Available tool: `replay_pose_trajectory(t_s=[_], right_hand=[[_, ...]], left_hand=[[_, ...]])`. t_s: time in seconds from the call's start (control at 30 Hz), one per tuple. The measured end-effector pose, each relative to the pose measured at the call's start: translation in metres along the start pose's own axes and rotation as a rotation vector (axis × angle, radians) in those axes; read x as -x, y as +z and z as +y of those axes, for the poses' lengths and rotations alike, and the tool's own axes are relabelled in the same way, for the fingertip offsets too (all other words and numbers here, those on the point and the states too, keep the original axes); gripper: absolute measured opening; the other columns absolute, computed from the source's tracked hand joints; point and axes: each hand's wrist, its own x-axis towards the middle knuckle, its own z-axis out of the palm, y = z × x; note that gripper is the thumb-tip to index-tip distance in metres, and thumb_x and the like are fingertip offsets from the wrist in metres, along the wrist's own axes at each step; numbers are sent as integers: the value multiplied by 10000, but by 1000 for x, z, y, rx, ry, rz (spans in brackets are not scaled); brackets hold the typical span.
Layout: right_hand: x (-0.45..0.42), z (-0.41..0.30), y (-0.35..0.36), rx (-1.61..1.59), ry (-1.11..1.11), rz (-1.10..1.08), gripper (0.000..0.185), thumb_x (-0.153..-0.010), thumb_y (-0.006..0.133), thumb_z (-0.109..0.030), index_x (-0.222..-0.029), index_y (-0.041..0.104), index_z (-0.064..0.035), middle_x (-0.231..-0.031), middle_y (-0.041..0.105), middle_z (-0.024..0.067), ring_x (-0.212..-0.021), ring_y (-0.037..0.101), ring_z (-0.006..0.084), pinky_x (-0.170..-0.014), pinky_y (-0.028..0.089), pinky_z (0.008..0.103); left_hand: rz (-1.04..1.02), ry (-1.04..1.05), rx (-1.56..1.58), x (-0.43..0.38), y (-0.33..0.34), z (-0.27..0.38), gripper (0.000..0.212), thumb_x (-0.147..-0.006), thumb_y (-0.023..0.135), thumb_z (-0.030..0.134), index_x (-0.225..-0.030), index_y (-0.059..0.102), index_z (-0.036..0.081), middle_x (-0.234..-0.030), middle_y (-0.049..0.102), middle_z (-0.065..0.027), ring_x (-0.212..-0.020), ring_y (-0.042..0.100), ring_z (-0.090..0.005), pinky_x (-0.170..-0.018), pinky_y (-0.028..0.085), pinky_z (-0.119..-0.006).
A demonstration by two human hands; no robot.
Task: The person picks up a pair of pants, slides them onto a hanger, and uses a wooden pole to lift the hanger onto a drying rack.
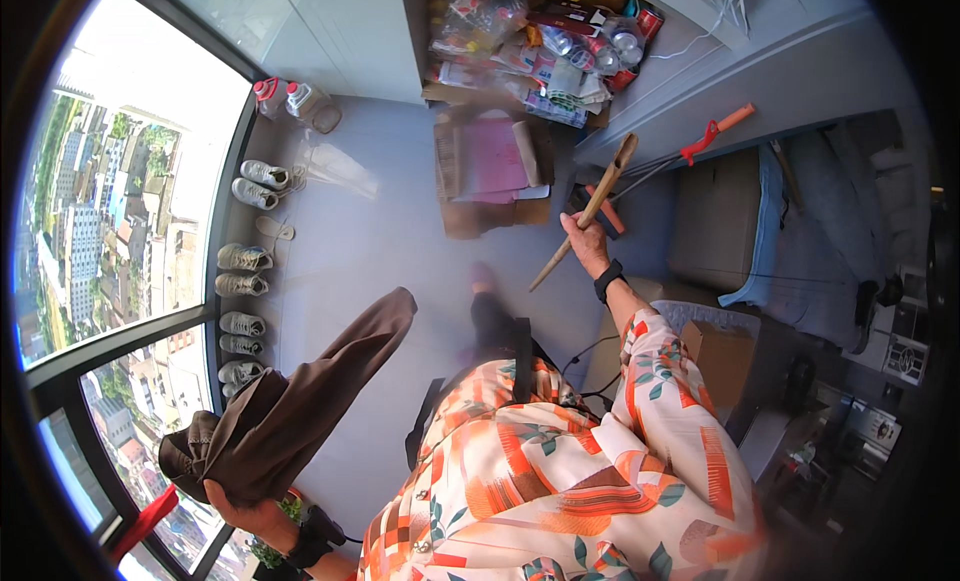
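At the lower left, my left hand [244, 512] holds a bundled dark brown garment [300, 408], which hangs out over the floor; part of the fingers is hidden by the cloth. My right hand [587, 240] is closed around a wooden or bamboo pole [598, 202], held at a slant. The pole's upper end is split open and hollow, and its lower end narrows. Just past the right hand, a mop or squeegee with an orange-red handle [712, 135] leans against the cabinet, its head near the floor.
Shoes [244, 258] line the window wall at left, with large plastic bottles [311, 107] in the corner. A flattened cardboard box [457, 217] lies ahead. Beyond it, empty bottles and cans [592, 48] fill a cabinet bay. A bin holding a carton [720, 360] stands at right.
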Motion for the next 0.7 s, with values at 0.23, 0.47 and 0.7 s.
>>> replay_pose_trajectory(t_s=[0.23,0.47,0.7], right_hand=[[22,42,-14,-56,132,83,349,-769,677,-359,-831,642,-17,-768,656,103,-725,605,204,-711,473,335],[132,92,-60,-438,397,368,313,-784,683,-358,-899,622,-73,-743,581,-10,-677,555,122,-604,467,277],[251,166,-119,-660,674,699,322,-777,692,-365,-944,607,-103,-818,567,13,-685,544,125,-592,517,301]], left_hand=[[-67,-66,16,-35,63,-5,588,-873,574,346,-1285,447,-54,-1285,504,-179,-1141,514,-313,-997,393,-427],[-323,-95,-40,-75,89,-19,604,-826,615,337,-1261,475,-58,-1292,498,-190,-1152,507,-331,-999,393,-437],[-734,-211,-30,-79,107,-22,620,-872,555,367,-1301,418,-61,-1284,507,-170,-1136,520,-314,-1010,380,-418]])
